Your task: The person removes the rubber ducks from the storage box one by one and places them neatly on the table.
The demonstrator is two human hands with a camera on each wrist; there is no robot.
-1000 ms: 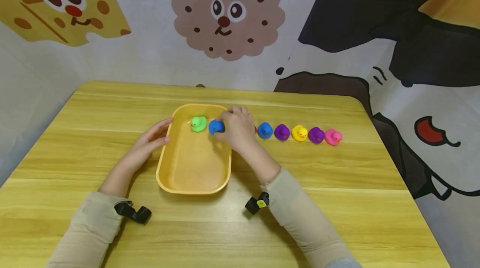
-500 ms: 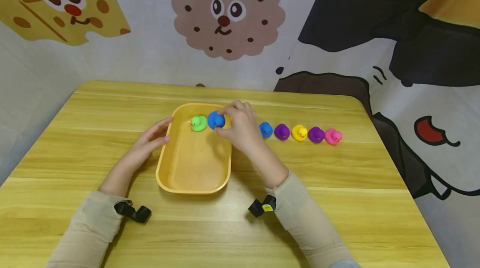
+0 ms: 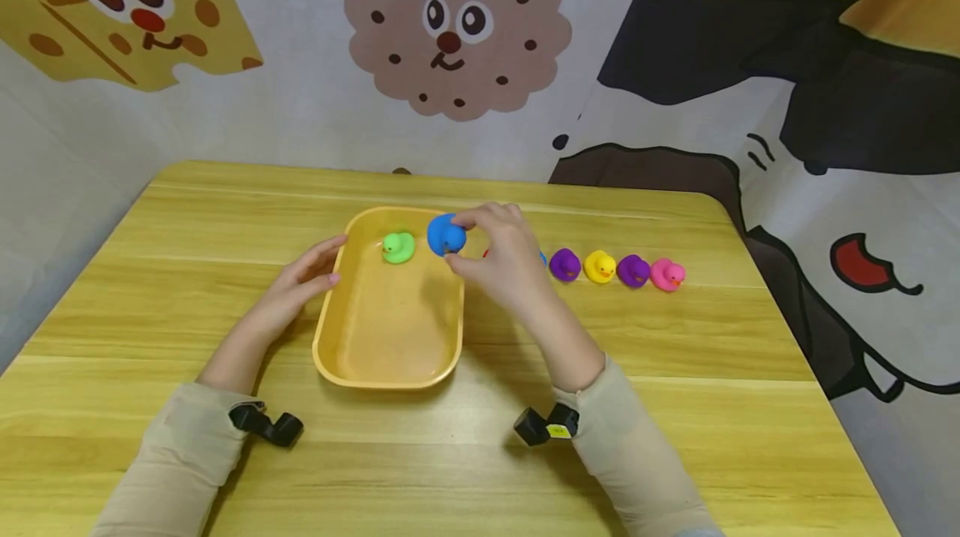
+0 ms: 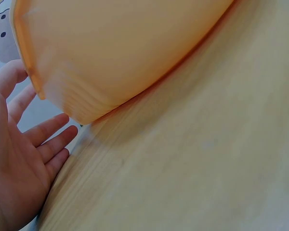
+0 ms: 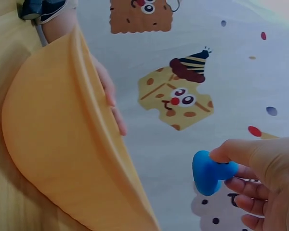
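Note:
My right hand [image 3: 506,258] pinches a blue rubber duck [image 3: 447,235] between thumb and fingers, above the back right rim of a yellow-orange plastic tray [image 3: 388,383]. In the right wrist view the duck [image 5: 207,173] hangs in the air, apart from the tray [image 5: 62,130]. Inside the tray, near its back, sits a green rubber duck [image 3: 398,248]. My left hand [image 3: 292,287] rests against the tray's left side. Its fingers are spread and loosely straight in the left wrist view, touching the tray wall [image 4: 120,53].
Right of the tray runs a row of rubber ducks: purple [image 3: 565,265], yellow [image 3: 600,267], another purple [image 3: 633,271] and pink [image 3: 667,274]. Slivers of red and blue ducks show around my right hand. A printed cartoon cloth [image 3: 300,128] hangs behind the wooden table [image 3: 225,203].
My right hand has lifted the blue duck out of the tray and carried it slightly right, over the right rim. My left hand and the tray have stayed in place.

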